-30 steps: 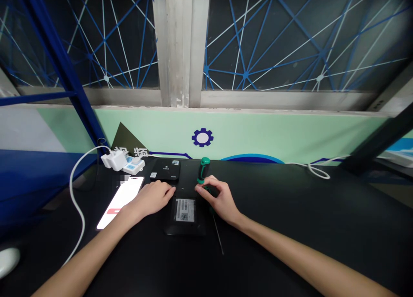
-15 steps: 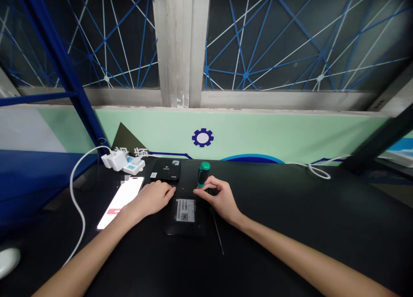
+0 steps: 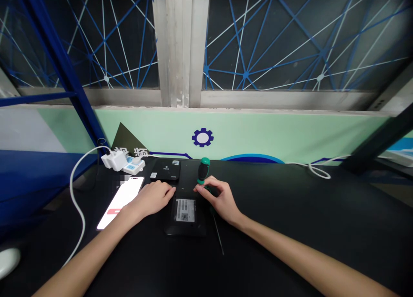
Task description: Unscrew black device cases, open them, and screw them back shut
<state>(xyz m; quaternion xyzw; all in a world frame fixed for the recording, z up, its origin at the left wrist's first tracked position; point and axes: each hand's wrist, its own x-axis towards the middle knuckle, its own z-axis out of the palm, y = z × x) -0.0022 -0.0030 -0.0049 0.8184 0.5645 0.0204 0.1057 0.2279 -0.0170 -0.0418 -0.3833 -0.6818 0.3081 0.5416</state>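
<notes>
On the black table (image 3: 290, 211), the right hand (image 3: 220, 199) pinches the upright screwdriver (image 3: 203, 170) at the black box (image 3: 185, 227)'s far right corner, while the left hand (image 3: 151, 198) lies open-fingered at its left corner.

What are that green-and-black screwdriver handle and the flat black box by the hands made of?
Screwdriver handle: likely moulded plastic, green with black grip sections, dull sheen. Black box: seemingly matt plastic casing, rounded corners, with a white printed label, probably paper, stuck on top.
</notes>
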